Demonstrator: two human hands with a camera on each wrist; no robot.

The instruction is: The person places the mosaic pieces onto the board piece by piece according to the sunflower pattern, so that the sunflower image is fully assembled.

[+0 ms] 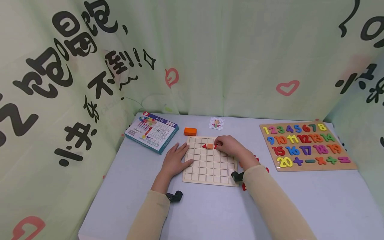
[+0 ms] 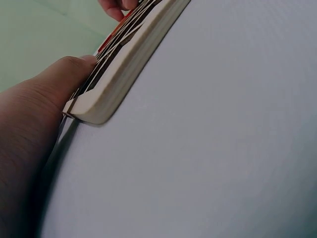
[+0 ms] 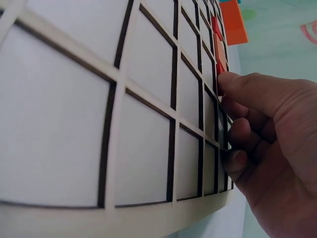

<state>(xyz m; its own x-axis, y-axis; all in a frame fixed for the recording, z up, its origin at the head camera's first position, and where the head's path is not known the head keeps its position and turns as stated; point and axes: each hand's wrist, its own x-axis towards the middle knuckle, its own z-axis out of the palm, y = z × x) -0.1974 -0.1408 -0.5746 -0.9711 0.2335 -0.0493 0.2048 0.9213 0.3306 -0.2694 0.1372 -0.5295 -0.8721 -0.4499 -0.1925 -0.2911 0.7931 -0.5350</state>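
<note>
A wooden grid board (image 1: 210, 171) lies on the table between both hands. In one of its upper rows a red triangle (image 1: 204, 146) sits beside an orange square (image 1: 210, 146). My right hand (image 1: 229, 146) pinches a small red piece (image 1: 215, 147) at the square's right side; the fingers cover part of it. From the right wrist view, the thumb (image 3: 237, 84) is right at that red piece, low over the cells. My left hand (image 1: 174, 160) rests at the board's left edge with fingers spread, its thumb (image 2: 74, 67) over the rim.
An orange block (image 1: 190, 131) and a small picture card (image 1: 216, 123) lie behind the board. At the back left is a boxed set (image 1: 151, 131); a wooden number board (image 1: 309, 146) is at the right. Several red pieces (image 1: 244, 187) lie partly under the right forearm.
</note>
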